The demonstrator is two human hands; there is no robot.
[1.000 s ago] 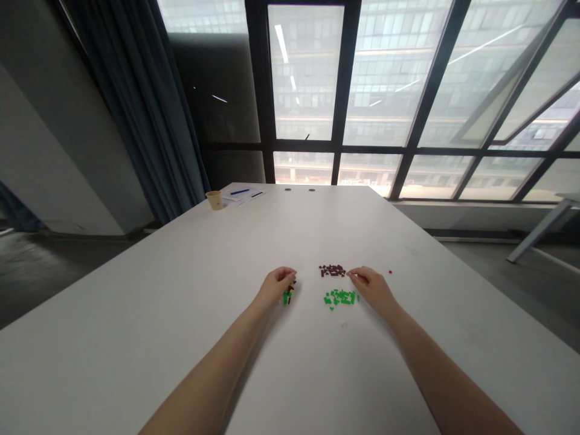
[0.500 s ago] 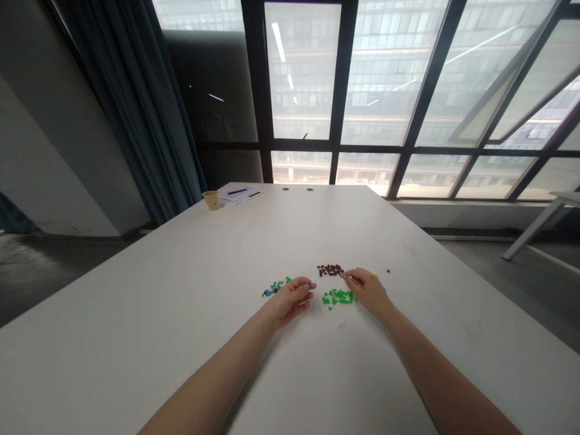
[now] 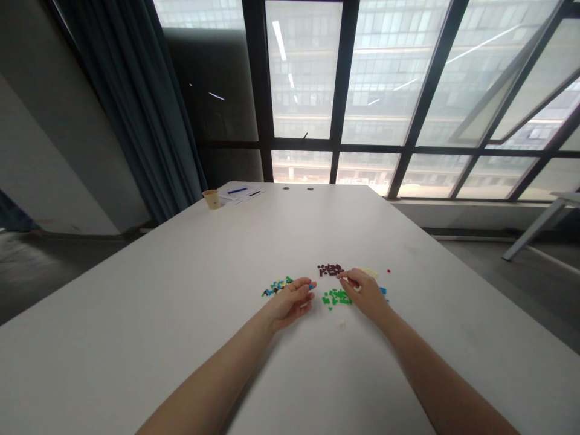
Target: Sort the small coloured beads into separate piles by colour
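Observation:
My left hand is closed, palm turned inward, with a small blue piece at its fingertips. Behind it lies a mixed pile of small pieces in blue, green, yellow and brown, partly covered by the hand. My right hand is pinched just above the table, its fingertips at the near edge of a dark brown pile. Whatever is in that pinch is too small to make out. Between the hands lies a pile of green pieces. Blue pieces and pale yellow pieces show past the right hand.
One red piece lies alone to the right. A whitish bit is on the near side of the white table. At the far left end stand a tan cup and papers with a blue pen.
My right hand has shifted slightly left and toward me along the brown pile, uncovering more of the yellow and blue pieces. My left hand has hardly moved.

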